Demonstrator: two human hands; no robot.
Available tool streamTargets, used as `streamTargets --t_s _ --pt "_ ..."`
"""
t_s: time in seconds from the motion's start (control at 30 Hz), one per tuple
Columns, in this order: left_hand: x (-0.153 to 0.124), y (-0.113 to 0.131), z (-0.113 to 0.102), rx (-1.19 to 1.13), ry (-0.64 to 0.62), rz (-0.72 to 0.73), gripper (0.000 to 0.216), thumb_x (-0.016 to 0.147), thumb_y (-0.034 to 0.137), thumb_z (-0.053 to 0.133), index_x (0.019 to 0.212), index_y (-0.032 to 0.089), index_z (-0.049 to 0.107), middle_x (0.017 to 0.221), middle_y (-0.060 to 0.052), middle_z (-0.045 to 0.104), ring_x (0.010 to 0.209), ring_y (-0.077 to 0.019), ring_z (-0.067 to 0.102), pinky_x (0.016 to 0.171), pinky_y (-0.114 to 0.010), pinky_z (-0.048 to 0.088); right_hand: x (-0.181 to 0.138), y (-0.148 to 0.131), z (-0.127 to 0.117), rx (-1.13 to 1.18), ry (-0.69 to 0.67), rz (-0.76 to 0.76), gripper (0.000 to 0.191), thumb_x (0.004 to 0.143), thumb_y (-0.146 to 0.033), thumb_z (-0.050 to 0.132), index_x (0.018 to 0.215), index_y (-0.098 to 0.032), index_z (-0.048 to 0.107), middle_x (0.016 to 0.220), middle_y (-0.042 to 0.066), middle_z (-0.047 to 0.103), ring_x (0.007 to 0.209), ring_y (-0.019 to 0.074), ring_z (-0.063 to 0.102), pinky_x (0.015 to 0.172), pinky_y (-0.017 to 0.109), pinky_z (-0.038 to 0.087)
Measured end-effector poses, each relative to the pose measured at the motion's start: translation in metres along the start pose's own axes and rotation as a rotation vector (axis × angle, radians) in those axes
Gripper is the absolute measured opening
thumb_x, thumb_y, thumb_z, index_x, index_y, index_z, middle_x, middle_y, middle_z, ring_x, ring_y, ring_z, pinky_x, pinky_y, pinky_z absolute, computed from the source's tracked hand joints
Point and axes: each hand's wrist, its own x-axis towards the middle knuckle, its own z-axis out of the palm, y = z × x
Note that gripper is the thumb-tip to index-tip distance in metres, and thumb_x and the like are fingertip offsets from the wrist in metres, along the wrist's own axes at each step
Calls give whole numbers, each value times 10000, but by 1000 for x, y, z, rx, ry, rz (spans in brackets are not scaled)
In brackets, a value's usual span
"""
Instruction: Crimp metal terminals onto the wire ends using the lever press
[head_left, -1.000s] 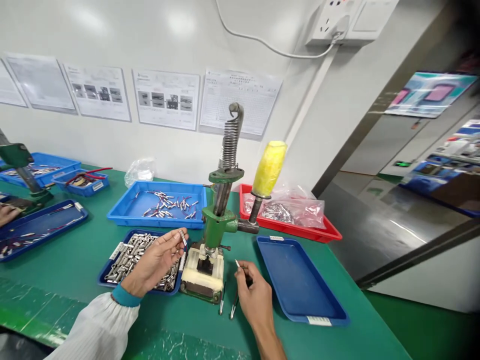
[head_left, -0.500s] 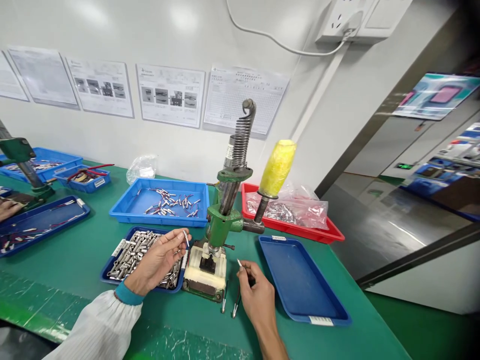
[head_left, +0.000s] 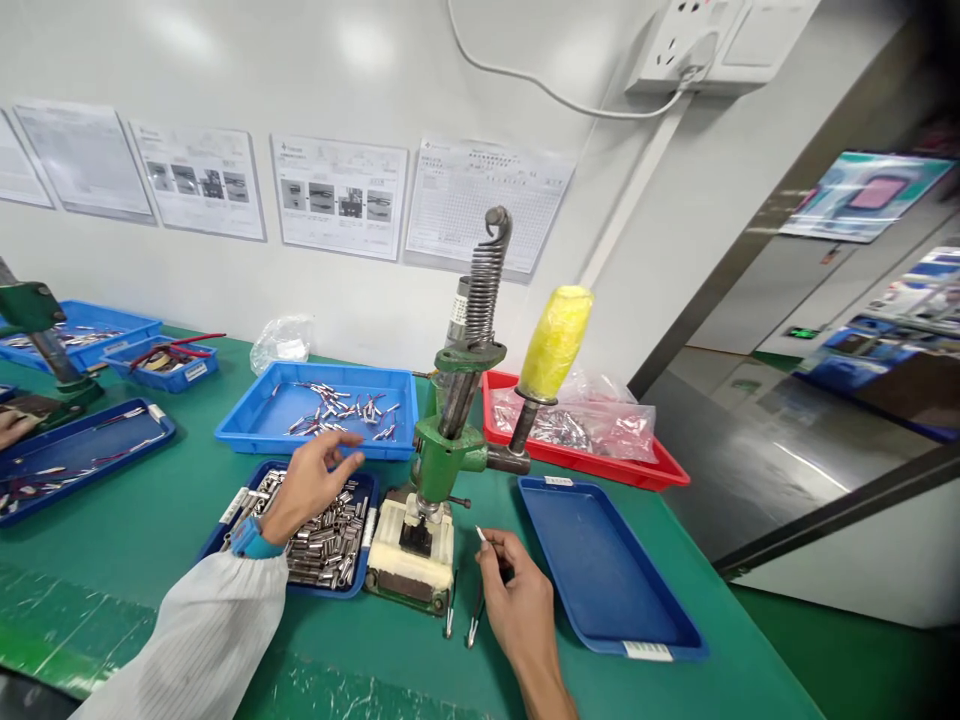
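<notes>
My left hand (head_left: 311,482) hovers over the dark blue tray of metal sleeves (head_left: 229,512), fingers apart and pointing toward the blue tray of small pins (head_left: 247,425) behind it. No part shows between its fingers. My right hand (head_left: 517,592) rests on the green mat to the right of the press base (head_left: 412,548), pinching a small white-tipped pin (head_left: 480,533). The green hand press (head_left: 448,450) stands between my hands, with its spring (head_left: 484,272) and yellow handle (head_left: 555,342) raised.
Two tweezers (head_left: 461,612) lie by the press base. An empty dark blue tray (head_left: 600,560) sits at the right, with a red tray (head_left: 660,468) holding a plastic bag behind it. At the far left are more blue trays, a second press (head_left: 34,320) and another person's hand (head_left: 11,425).
My left hand has left the press and moved forward over the sleeve tray with its fingers spread; the thin pin it held no longer shows. My right hand has barely moved.
</notes>
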Motion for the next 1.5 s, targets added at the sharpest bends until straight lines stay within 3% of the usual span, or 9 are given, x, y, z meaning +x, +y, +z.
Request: streamTargets --t_s 0.07,0.17,0.27,0.43,0.7,0.9,1.1,1.23,1.5 --pt "-8 -5 1 59 -145 47 209 830 348 693 970 212 768 979 -74 756 852 -253 675 808 -380 514 0 0 1 3 0 8 440 907 -556 479 961 -181 702 764 56 732 661 217 663 621 284 476" --pt "-18 -7 4 137 -286 96 169 773 267 733 925 222 790 997 -92 756 980 -317 673 888 -424 488 2 1 0 8 6 28 451 899 -566 494 973 -175 708 790 67 742 684 224 673 640 294 492" --pt "-20 -6 7 184 -344 108 147 794 252 706 905 190 780 982 -120 751 977 -336 669 889 -446 481 0 -2 -3 50 34 53 464 887 -572 530 1002 -162 715 849 93 764 751 242 711 682 305 525" --pt "-17 -9 7 193 -372 136 124 779 196 688 897 191 727 930 -78 749 915 -282 670 838 -381 476 -23 -33 -1 92 234 33 450 913 -547 574 1115 -171 716 1011 119 782 894 257 744 615 264 544" --pt "-19 6 1 85 -284 190 92 821 201 653 907 199 686 884 -21 742 798 -195 648 761 -303 478 -43 -78 49 135 322 -173 246 939 -411 629 940 -184 723 831 61 778 712 170 749 678 198 546" --pt "-33 27 10 -295 -136 56 205 889 378 681 980 203 740 913 -28 776 831 -187 705 780 -289 552 -33 -87 63 357 166 66 364 922 -524 598 794 -188 656 642 38 707 560 170 681 536 211 516" --pt "-50 41 26 -661 -127 -77 241 872 366 718 1037 192 737 1028 -63 762 938 -204 739 848 -303 597 -30 -79 62 380 31 228 454 864 -621 572 667 -212 559 533 8 625 399 148 566 403 215 414" --pt "-49 49 32 -685 -94 -80 260 857 329 730 1072 183 718 1054 -73 765 982 -204 730 916 -318 586 -29 -72 66 241 74 154 436 900 -572 548 637 -225 532 500 -14 575 404 139 527 422 214 375" --pt "-42 46 41 -614 -72 -66 255 846 408 736 949 179 779 994 -77 781 928 -226 725 840 -330 588 -33 -69 72 90 190 22 442 963 -521 527 647 -216 575 548 -8 628 465 133 526 500 224 347"
